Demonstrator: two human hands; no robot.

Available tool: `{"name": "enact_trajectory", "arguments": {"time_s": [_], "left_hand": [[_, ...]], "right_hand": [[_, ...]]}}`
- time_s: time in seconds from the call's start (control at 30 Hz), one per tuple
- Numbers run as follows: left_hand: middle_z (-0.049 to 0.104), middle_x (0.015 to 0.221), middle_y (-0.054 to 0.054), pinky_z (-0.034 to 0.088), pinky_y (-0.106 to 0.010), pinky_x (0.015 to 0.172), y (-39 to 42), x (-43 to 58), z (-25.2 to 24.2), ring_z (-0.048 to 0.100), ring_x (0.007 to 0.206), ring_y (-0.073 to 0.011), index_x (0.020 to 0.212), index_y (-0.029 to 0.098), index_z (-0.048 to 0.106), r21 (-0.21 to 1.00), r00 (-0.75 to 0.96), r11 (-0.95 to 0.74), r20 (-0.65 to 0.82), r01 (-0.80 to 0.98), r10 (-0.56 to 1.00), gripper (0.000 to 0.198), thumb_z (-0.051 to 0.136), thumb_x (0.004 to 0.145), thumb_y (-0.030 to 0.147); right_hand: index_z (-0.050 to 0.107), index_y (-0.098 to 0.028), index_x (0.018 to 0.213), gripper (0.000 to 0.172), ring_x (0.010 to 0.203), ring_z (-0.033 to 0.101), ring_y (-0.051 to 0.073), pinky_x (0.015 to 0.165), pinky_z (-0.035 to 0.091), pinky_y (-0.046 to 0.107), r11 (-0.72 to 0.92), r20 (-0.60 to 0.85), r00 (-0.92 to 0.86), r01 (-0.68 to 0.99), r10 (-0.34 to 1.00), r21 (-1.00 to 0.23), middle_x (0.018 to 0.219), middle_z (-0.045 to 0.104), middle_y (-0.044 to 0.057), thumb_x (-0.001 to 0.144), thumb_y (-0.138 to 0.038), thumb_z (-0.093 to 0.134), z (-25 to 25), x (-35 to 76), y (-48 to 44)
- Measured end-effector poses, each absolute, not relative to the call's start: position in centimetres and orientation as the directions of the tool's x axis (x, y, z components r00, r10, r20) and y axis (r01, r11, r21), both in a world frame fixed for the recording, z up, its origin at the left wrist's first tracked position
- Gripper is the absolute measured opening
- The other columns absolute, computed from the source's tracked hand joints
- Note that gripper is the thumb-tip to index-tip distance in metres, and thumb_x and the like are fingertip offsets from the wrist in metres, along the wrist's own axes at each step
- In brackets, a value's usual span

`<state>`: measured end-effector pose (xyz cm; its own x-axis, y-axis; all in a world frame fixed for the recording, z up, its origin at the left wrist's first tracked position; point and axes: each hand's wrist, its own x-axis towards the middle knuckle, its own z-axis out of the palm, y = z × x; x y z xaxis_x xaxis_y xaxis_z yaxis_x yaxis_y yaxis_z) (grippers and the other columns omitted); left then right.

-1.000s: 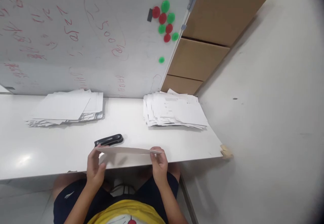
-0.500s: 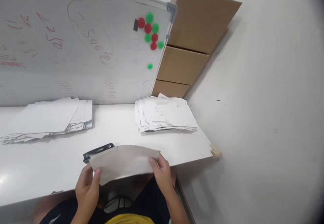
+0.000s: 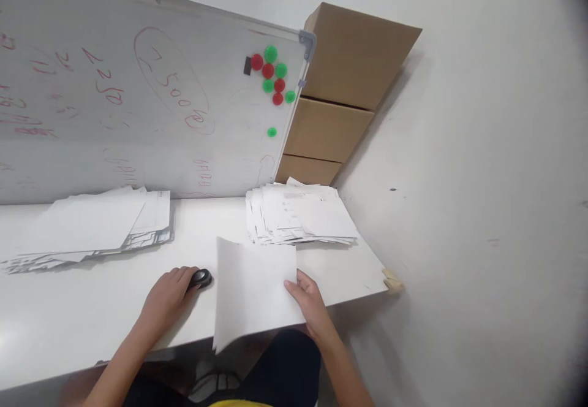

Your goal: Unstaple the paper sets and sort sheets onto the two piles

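My left hand (image 3: 172,290) is wrapped over a black stapler (image 3: 201,278) on the table, its fingers hiding most of it; only the rounded end shows. On the right, my right hand (image 3: 309,300) pinches the right edge of some white paper (image 3: 257,290), thumb on top. The paper's left side hangs free and curls a little, and its lower edge reaches past the table's front edge. Whether it is one sheet or several I cannot tell.
A messy paper stack (image 3: 92,223) lies at the back left, another paper stack (image 3: 298,214) at the back right. Behind them stands a whiteboard (image 3: 220,149) with red and green magnets. Cardboard boxes (image 3: 362,57) rest against the right wall. The white table (image 3: 206,223) ends at the front.
My left hand has let go of the paper and moved onto the stapler. The paper, now held by my right hand alone, has shifted right and turned its face up.
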<state>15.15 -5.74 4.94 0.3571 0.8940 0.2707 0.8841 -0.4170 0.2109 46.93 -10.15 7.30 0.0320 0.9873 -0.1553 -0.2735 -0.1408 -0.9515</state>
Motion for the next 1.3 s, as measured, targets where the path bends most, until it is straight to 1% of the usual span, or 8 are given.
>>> {"name": "enact_trajectory", "arguments": {"time_s": [0.13, 0.23, 0.33, 0.5, 0.7, 0.87, 1.1, 1.3], "left_hand": [[0.07, 0.097, -0.007, 0.047, -0.033, 0.072, -6.1, 14.6, 4.4, 0.065, 0.083, -0.0227, 0.106, 0.021, 0.06, 0.244, 0.349, -0.444, 0.35, 0.862, 0.869, 0.027, 0.043, 0.091, 0.035], [0.071, 0.093, -0.007, 0.047, -0.033, 0.071, -6.2, 14.7, 4.4, 0.065, 0.081, -0.0226, 0.103, 0.021, 0.061, 0.263, 0.342, -0.434, 0.331, 0.862, 0.879, 0.027, 0.043, 0.091, 0.037], [0.071, 0.095, -0.007, 0.048, -0.033, 0.073, -6.3, 14.8, 4.4, 0.066, 0.083, -0.0235, 0.104, 0.021, 0.062, 0.285, 0.316, -0.404, 0.307, 0.87, 0.898, 0.029, 0.044, 0.09, 0.04], [0.072, 0.099, -0.006, 0.049, -0.033, 0.073, -6.3, 14.6, 4.5, 0.066, 0.087, -0.0243, 0.106, 0.022, 0.062, 0.333, 0.254, -0.331, 0.254, 0.883, 0.933, 0.032, 0.048, 0.086, 0.043], [0.072, 0.098, -0.005, 0.049, -0.032, 0.074, -6.3, 14.9, 4.8, 0.066, 0.087, -0.0243, 0.104, 0.024, 0.064, 0.365, 0.245, -0.325, 0.248, 0.872, 0.937, 0.032, 0.047, 0.085, 0.044], [0.072, 0.097, -0.006, 0.048, -0.035, 0.075, -6.4, 14.9, 4.4, 0.065, 0.087, -0.0247, 0.106, 0.023, 0.063, 0.333, 0.244, -0.328, 0.271, 0.884, 0.931, 0.032, 0.048, 0.086, 0.042], [0.071, 0.1, -0.009, 0.045, -0.036, 0.081, -6.5, 15.0, 3.8, 0.063, 0.095, -0.024, 0.108, 0.02, 0.063, 0.213, 0.367, -0.465, 0.376, 0.859, 0.851, 0.029, 0.046, 0.091, 0.036], [0.069, 0.111, -0.008, 0.042, -0.035, 0.081, -6.7, 15.2, 4.0, 0.064, 0.097, -0.0232, 0.123, 0.02, 0.058, 0.116, 0.424, -0.511, 0.419, 0.852, 0.803, 0.034, 0.047, 0.093, 0.031]], "right_hand": [[0.071, -0.018, 0.097, 0.035, 0.088, 0.067, 0.028, 0.082, 0.051, 0.041, -0.145, -0.164, 0.128, -0.147, 0.978, -0.978, 0.093, 0.075, 0.008, 0.07, -0.041, 0.072, 4.7, 47.6, -9.4], [0.071, -0.019, 0.095, 0.031, 0.088, 0.067, 0.028, 0.082, 0.051, 0.041, -0.173, -0.182, 0.124, -0.077, 0.976, -0.982, 0.092, 0.075, 0.008, 0.071, -0.039, 0.07, 3.5, 48.1, -9.8], [0.071, -0.019, 0.095, 0.029, 0.087, 0.067, 0.028, 0.081, 0.051, 0.041, -0.2, -0.207, 0.099, -0.076, 0.973, -0.977, 0.092, 0.075, 0.008, 0.073, -0.037, 0.067, 3.3, 47.8, -10.5], [0.071, -0.018, 0.096, 0.026, 0.09, 0.067, 0.028, 0.084, 0.05, 0.042, -0.19, -0.192, 0.055, -0.025, 0.98, -0.981, 0.095, 0.075, 0.008, 0.074, -0.032, 0.065, 3.8, 46.7, -11.2], [0.072, -0.019, 0.093, 0.025, 0.09, 0.067, 0.029, 0.08, 0.052, 0.042, -0.193, -0.195, 0.074, -0.034, 0.978, -0.981, 0.091, 0.075, 0.007, 0.074, -0.032, 0.066, 4.2, 46.4, -11.3], [0.073, -0.02, 0.091, 0.023, 0.092, 0.066, 0.03, 0.081, 0.052, 0.043, -0.191, -0.192, 0.04, -0.03, 0.981, -0.981, 0.089, 0.075, 0.007, 0.073, -0.032, 0.065, 3.5, 45.4, -11.3], [0.071, -0.019, 0.093, 0.024, 0.095, 0.065, 0.029, 0.085, 0.05, 0.043, -0.177, -0.175, 0.046, 0.026, 0.983, -0.984, 0.093, 0.074, 0.008, 0.074, -0.032, 0.065, 2.8, 45.0, -11.3], [0.07, -0.02, 0.095, 0.023, 0.095, 0.065, 0.028, 0.086, 0.049, 0.041, -0.188, -0.187, 0.029, 0.018, 0.982, -0.982, 0.097, 0.074, 0.007, 0.076, -0.03, 0.063, 2.8, 45.0, -11.2]]}}
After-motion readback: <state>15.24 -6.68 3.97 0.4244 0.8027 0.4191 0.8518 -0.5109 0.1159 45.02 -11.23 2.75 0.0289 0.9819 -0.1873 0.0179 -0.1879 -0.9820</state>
